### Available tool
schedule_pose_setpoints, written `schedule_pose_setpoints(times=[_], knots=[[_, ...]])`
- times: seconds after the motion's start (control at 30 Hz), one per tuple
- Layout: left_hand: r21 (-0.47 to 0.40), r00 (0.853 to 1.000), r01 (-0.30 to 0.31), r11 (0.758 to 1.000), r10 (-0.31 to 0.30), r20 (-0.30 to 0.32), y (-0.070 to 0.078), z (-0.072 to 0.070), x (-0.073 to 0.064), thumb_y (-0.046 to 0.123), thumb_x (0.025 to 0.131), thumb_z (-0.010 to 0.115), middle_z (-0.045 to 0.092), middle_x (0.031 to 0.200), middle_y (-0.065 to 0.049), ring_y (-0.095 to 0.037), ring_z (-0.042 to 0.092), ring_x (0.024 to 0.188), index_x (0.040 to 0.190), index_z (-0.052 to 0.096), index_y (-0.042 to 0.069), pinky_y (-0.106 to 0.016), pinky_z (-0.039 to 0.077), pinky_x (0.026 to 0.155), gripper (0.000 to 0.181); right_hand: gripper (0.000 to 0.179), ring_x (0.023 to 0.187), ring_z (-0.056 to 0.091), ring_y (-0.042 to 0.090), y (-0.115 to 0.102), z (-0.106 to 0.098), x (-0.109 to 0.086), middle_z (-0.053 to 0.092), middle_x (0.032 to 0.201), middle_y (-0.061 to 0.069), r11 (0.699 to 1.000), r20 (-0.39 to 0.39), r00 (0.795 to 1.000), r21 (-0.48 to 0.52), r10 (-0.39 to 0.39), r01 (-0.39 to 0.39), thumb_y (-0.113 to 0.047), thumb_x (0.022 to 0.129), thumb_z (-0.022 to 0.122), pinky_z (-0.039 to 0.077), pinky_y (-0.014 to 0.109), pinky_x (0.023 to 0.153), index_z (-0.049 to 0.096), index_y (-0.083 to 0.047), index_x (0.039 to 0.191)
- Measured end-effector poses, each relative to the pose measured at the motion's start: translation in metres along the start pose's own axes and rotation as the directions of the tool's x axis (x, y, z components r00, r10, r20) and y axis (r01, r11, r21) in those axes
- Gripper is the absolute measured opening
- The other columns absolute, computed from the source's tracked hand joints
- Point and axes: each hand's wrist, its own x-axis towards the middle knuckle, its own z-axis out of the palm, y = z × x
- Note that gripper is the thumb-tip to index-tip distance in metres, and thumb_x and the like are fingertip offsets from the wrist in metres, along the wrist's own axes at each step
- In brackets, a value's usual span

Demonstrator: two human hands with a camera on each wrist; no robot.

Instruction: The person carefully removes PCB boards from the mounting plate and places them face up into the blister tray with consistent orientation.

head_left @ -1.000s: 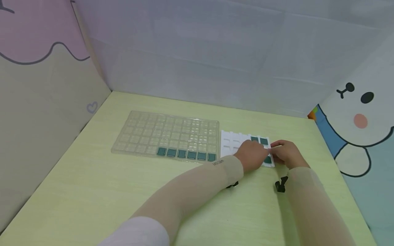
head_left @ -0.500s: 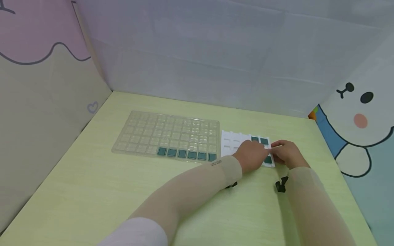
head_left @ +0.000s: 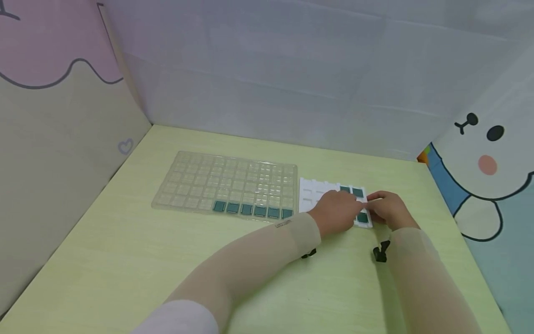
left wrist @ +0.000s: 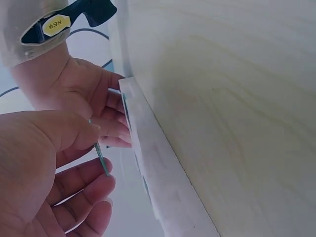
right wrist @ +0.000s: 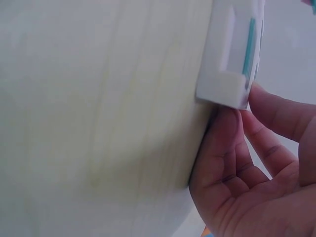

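My left hand (head_left: pixel 337 213) is over the white tray (head_left: pixel 307 203), covering its middle in the head view. Between its thumb and fingers it pinches a thin green square chip (left wrist: pixel 101 159), seen edge-on in the left wrist view and apart from the tray. My right hand (head_left: pixel 389 209) grips the tray's right end, thumb (right wrist: pixel 276 111) at the top corner and fingers curled against the end face. Green chips show in the tray, one at the back right (head_left: pixel 358 192) and another at the front right (head_left: pixel 362 217); the left hand hides some pockets.
Left of the white tray lies a clear plastic tray (head_left: pixel 200 176) of many pockets, with a row of several green chips (head_left: pixel 246 210) along its front edge. Fabric walls stand behind and on both sides of the pale yellow table (head_left: pixel 125 260).
My left hand and forearm have shifted slightly to the left over the white tray. The right hand and both trays stay as they were.
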Motion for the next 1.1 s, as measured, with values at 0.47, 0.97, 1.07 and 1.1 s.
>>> schedule_pose_setpoints(times=[0.47, 0.97, 1.07, 1.1], knots=[[-0.106, 0.992, -0.039, 0.994, 0.026, -0.124, -0.021, -0.013, -0.035, 0.02, 0.099, 0.065, 0.057, 0.09, 0.012, -0.006, 0.052, 0.079, 0.103, 0.068, 0.024, -0.023, 0.047, 0.067, 0.006, 0.048, 0.097, 0.055, 0.029, 0.001, 0.003, 0.001, 0.053, 0.13, 0.019, 1.0, -0.002, 1.0, -0.009, -0.01, 0.01, -0.023, 0.102, 0.064, 0.048, 0.033, 0.078, 0.051, -0.001, 0.143], [-0.083, 0.971, -0.024, 0.996, 0.003, -0.239, -0.035, -0.019, -0.078, 0.021, 0.099, 0.064, 0.066, 0.098, 0.012, -0.006, 0.058, 0.086, 0.108, 0.075, 0.024, -0.021, 0.048, 0.073, 0.014, 0.051, 0.104, 0.055, 0.032, 0.003, 0.003, 0.006, 0.05, 0.138, 0.021, 0.999, -0.018, 0.999, 0.019, 0.034, -0.034, -0.024, 0.102, 0.066, 0.047, 0.034, 0.083, 0.049, -0.005, 0.146], [-0.096, 0.965, -0.02, 0.995, -0.006, -0.262, -0.04, -0.024, -0.088, 0.02, 0.098, 0.066, 0.066, 0.095, 0.012, -0.006, 0.057, 0.084, 0.105, 0.075, 0.023, -0.021, 0.047, 0.072, 0.012, 0.052, 0.103, 0.055, 0.032, 0.002, 0.003, 0.004, 0.05, 0.136, 0.021, 0.999, -0.023, 0.999, 0.01, 0.038, -0.038, -0.024, 0.102, 0.066, 0.046, 0.036, 0.083, 0.049, -0.005, 0.146], [-0.102, 0.961, -0.021, 0.995, -0.008, -0.275, -0.042, -0.025, -0.091, 0.019, 0.097, 0.066, 0.065, 0.094, 0.012, -0.007, 0.057, 0.084, 0.104, 0.075, 0.022, -0.021, 0.047, 0.072, 0.012, 0.051, 0.103, 0.055, 0.031, 0.002, 0.003, 0.004, 0.051, 0.136, 0.021, 0.999, -0.025, 0.999, 0.009, 0.037, -0.037, -0.024, 0.102, 0.066, 0.046, 0.036, 0.082, 0.05, -0.004, 0.146]])
